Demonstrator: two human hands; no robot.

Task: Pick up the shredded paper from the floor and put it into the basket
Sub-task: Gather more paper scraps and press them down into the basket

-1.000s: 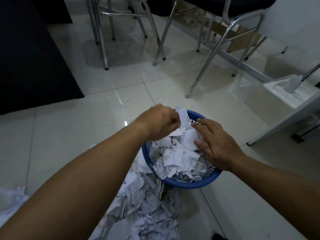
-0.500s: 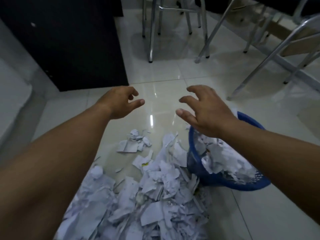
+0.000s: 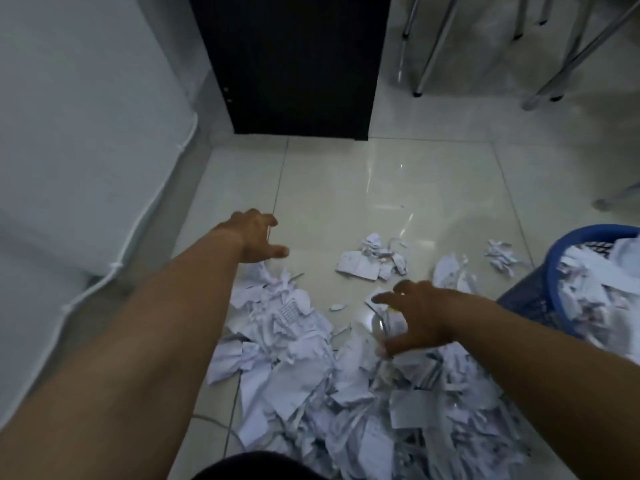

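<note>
The pale tiled floor fills most of what I can see, with a dark cabinet standing at the far end and metal chair legs off to the right. The big heap of shredded paper sprawls across the near tiles, right up to the person's knees. The blue basket sits at the right edge, touching the heap's right side. It is partly cut off from view and already piled high with white scraps.

A second ago both hands were over the basket letting a load go. Half a second ago they hung empty in the air, and now they have swung left and dropped toward the heap. So I'd say one load is delivered and the next scoop is just starting, with most of the paper still on the floor.

The left hand is empty, fingers apart and loosely curved, at the heap's far left corner, with paper just beneath its heel and bare tile beyond its fingertips. The right hand is also empty and spread wide over the heap's far right part. It is blurred, so I cannot tell whether its fingertips touch the paper yet. The bulk of the heap lies between the two hands and nearer than them, well placed to be raked together.

Beyond the hands lie a small loose cluster of scraps and one crumpled bit near the basket.
</note>
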